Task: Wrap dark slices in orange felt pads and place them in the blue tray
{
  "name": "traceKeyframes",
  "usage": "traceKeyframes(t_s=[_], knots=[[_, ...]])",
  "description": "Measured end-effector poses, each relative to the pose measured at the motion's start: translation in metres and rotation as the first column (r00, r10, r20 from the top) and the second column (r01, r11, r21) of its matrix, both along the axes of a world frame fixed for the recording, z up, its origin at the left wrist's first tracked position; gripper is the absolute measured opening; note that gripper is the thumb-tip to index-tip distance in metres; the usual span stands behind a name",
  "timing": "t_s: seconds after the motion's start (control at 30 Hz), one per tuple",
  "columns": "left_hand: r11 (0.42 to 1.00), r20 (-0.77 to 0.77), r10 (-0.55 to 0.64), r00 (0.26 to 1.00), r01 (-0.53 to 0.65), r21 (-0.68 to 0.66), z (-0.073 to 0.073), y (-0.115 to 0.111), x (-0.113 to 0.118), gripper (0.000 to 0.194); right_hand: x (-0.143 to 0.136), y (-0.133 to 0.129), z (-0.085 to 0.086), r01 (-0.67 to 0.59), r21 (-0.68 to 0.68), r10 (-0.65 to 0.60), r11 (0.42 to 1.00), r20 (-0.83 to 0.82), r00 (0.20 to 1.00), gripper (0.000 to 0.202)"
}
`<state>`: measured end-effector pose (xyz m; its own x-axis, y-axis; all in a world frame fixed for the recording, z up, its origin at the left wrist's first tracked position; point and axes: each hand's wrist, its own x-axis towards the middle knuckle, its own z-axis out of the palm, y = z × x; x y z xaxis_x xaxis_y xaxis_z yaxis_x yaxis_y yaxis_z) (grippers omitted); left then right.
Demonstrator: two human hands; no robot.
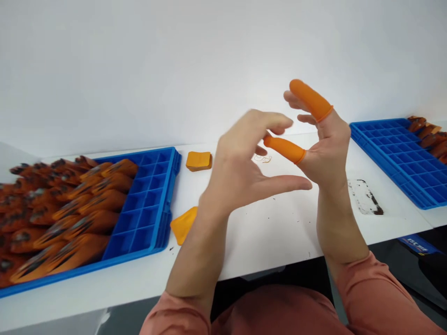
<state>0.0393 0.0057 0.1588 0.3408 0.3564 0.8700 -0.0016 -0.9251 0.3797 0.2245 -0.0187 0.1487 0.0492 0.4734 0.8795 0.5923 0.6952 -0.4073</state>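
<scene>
Both hands are raised over the white table (272,232). My left hand (244,158) is bare, its thumb stretched out and its fingers curved apart from it, with nothing held. Beside it, my right hand (328,144) is open and wears one orange finger cot (310,100) on a raised finger and another orange finger cot (286,149) on the thumb. The left fingers are close to the thumb's cot; whether they touch it I cannot tell. Behind my left hand lie a yellow-orange stack of flat pieces (199,160) and a yellow-orange piece (184,225), partly hidden by my forearm.
At left, a blue compartment tray (171,186) holds many orange-brown pouch-like items (104,200) with dark parts. A second blue tray (387,139) at right holds similar items (433,137). Thin loops (262,159) and a dark-smudged patch (365,197) mark the table; a white wall (174,70) stands behind.
</scene>
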Motion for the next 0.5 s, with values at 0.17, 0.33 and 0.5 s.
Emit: traceKeyframes(t_s=[0.17,0.33,0.5], knots=[[0.979,-0.104,-0.136,0.985,0.117,-0.170,-0.005,-0.001,0.005,0.027,-0.007,-0.007,0.001,0.011,0.058,-0.017,0.998,0.096,0.995,0.059],[0.884,-0.159,-0.364,0.918,0.286,-0.370,-0.004,0.013,-0.011,0.016,0.001,0.002,-0.005,-0.078,0.140,0.049,0.987,0.197,0.979,0.066],[0.868,-0.148,-0.395,0.907,0.316,-0.382,-0.006,0.015,-0.008,0.024,0.007,-0.001,-0.004,0.023,-0.024,-0.016,0.999,0.281,0.960,0.084]])
